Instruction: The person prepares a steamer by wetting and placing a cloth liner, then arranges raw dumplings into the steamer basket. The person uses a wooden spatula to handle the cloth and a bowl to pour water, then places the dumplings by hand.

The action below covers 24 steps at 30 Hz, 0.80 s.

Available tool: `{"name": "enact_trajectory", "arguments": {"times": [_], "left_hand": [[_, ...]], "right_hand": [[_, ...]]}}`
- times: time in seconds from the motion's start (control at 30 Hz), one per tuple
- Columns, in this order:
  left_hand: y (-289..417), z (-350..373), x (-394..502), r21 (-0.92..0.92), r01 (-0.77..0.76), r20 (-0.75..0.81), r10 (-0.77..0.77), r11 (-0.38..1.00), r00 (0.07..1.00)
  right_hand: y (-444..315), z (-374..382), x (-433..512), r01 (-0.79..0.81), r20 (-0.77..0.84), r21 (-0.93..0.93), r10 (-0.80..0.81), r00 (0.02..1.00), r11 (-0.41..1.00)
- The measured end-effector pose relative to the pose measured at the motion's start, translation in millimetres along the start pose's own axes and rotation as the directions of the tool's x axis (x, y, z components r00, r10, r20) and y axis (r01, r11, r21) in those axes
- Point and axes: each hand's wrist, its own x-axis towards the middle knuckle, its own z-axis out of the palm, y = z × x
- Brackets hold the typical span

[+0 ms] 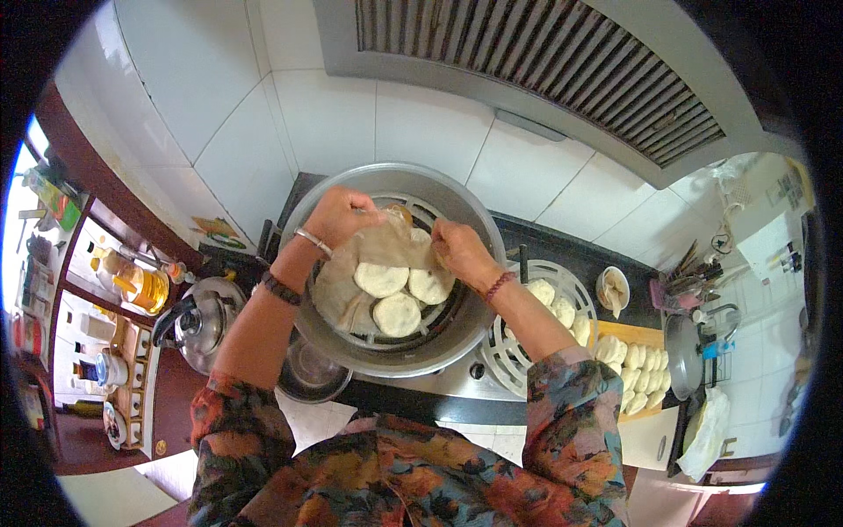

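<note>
A large round metal pot [395,366] stands before me with a steamer rack [428,205] inside. Over part of the rack lies a thin, damp-looking steamer cloth [337,290], and its far part is lifted between my hands. My left hand [342,214] pinches this cloth at the pot's far left. On the right, my right hand [461,247] has its fingers closed on the cloth's edge. Several pale, flat dough rounds [397,315] lie in the pot below my hands. A brownish round item [402,214] shows at the far side, partly covered; I cannot tell what it is.
At right, a second steamer rack [497,356] holds dough pieces. Beyond it, more dough pieces [642,369] fill a wooden board [639,332] near a small bowl [614,290]. A lidded pressure cooker [211,323] stands left. The range hood [421,69] hangs above the tiled wall.
</note>
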Motion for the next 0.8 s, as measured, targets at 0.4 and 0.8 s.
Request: {"name": "enact_trajectory", "arguments": {"times": [0.4, 0.8], "left_hand": [[-4.8, -15.7, 2.0, -0.166, 0.092, -0.165, -0.12, 0.982, 0.979], [-19.5, -36.8, 18.4, -0.167, 0.049, -0.487, -0.126, 0.985, 0.865]], "right_hand": [[-25.1, -10.8, 25.8, 0.069, -0.074, -0.092, -0.076, 0.994, 0.993], [-7.3, 5.8, 56.5, 0.131, -0.316, 0.094, -0.095, 0.944, 0.987]]}}
